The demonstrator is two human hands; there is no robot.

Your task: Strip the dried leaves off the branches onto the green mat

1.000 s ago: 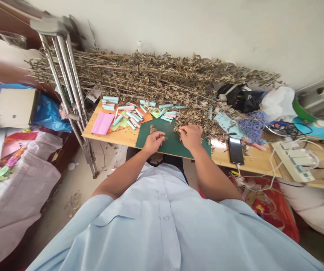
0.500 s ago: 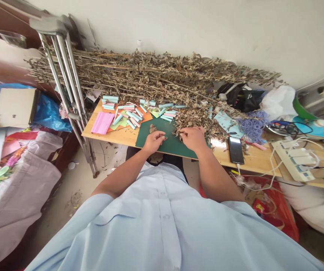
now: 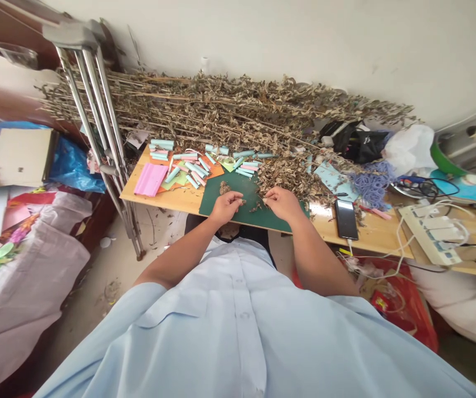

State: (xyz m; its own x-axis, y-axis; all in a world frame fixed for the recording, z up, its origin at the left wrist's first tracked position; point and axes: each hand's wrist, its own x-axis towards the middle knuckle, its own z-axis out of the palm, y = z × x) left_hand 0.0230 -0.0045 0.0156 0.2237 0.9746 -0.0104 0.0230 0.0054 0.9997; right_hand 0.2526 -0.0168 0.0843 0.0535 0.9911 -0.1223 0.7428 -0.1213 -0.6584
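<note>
A green mat [image 3: 246, 218] lies at the front edge of the wooden table. Over its left part, my left hand [image 3: 227, 208] is closed in a pinch, with a small brown bit of dried leaf at its fingertips. Just behind that hand sits a small clump of dried leaves [image 3: 224, 188]. My right hand [image 3: 282, 204] pinches a thin pale scrap of dried leaf in front of the loose heap of crumbled leaves [image 3: 283, 174]. Leaf crumbs lie on the mat between both hands.
Rolled paper tubes [image 3: 198, 168] and pink paper [image 3: 150, 179] lie at the left. Long dried stalks [image 3: 204, 110] stretch along the wall. At the right are a phone [image 3: 346, 220], blue yarn [image 3: 370, 185] and a power strip [image 3: 430, 235]. Metal crutches [image 3: 97, 99] lean against the table's left end.
My right hand has drawn slightly back from the leaf heap, its fingertips now pinching a scrap. A few more crumbs show on the mat. My left hand has barely moved.
</note>
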